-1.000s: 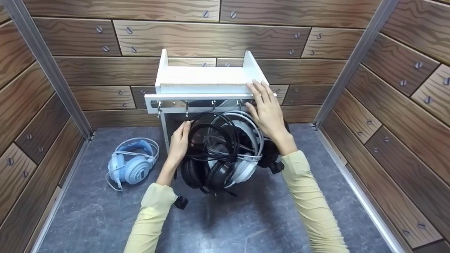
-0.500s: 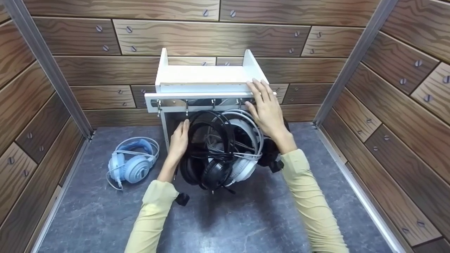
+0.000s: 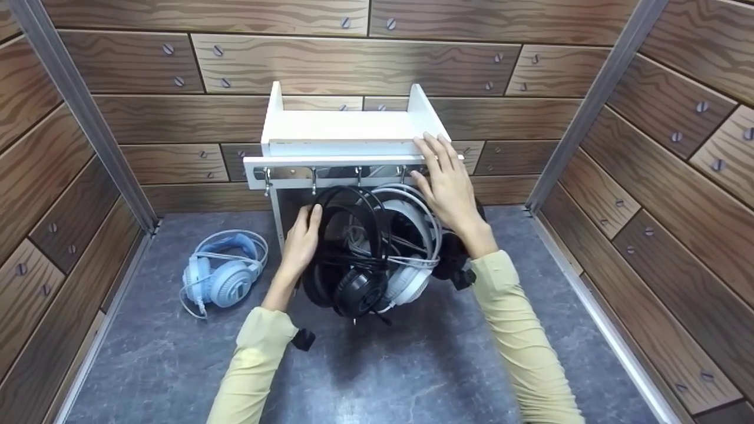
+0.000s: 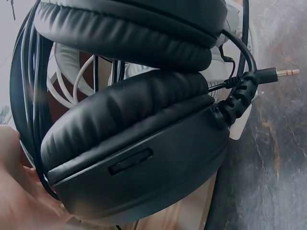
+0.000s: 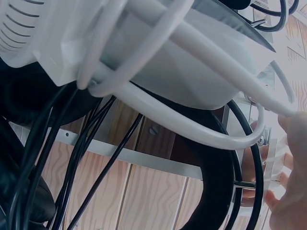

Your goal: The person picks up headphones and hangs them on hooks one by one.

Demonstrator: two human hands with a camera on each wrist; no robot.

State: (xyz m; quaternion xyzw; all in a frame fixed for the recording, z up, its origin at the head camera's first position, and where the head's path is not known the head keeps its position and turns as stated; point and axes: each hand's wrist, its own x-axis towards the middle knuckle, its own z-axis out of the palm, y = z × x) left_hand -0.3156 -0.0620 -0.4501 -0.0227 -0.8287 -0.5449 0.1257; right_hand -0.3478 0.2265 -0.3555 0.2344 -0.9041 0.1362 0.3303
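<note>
A person's left hand [image 3: 300,238] holds the left side of the headband on black headphones [image 3: 360,291], which hang below the rail of a white rack. The right hand [image 3: 450,191] lies with fingers outstretched over the right end of the rail [image 3: 336,161]. To settle the pair well, turn the band gently while the other hand braces the rack, check that it sits fully on one of the metal hooks [image 3: 314,179], and keep the bundled cord free; the contact with a hook is hard to see. Just right hang white headphones [image 3: 409,285], with a dark shape [image 3: 453,259], perhaps another pair, beyond. Well apart at left, blue headphones [image 3: 230,282] rest on the grey surface [image 3: 147,359]. Wood-patterned walls [image 3: 353,65] surround everything.
</note>
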